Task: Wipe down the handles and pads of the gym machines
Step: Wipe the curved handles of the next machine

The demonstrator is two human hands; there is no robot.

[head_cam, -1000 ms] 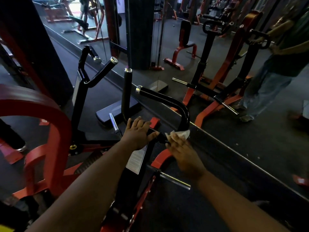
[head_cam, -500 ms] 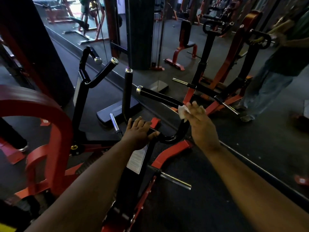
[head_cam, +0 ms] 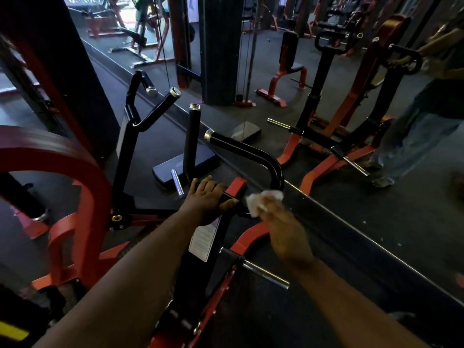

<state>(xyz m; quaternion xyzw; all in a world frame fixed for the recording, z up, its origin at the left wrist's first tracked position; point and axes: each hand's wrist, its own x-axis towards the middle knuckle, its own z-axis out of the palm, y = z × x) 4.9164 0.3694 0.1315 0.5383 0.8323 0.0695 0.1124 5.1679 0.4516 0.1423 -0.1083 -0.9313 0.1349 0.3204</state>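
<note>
The left hand rests on top of the black bar of the machine. Its fingers curl over the far side of the bar and lie close together, and the thumb sticks out to the right along the bar. The right hand is just to the right of it. It holds a white cloth against the low end of the curved black handle. The fingers are bunched on the cloth, but the hand is blurry, so I cannot tell just how they pinch it.

The handle bends up from the cloth and runs far and left to a shiny silver cap. A straight black handle stands up just left of it. More black handles rise farther left. A white label is stuck on the machine below the left hand.

The floor is dark and flat, like rubber mat. A big red frame curves on the near left. A long mirror stands along the far right, and its bottom edge runs across the floor. The room is dim, with red and black machines all around and bright light far at the top left.
</note>
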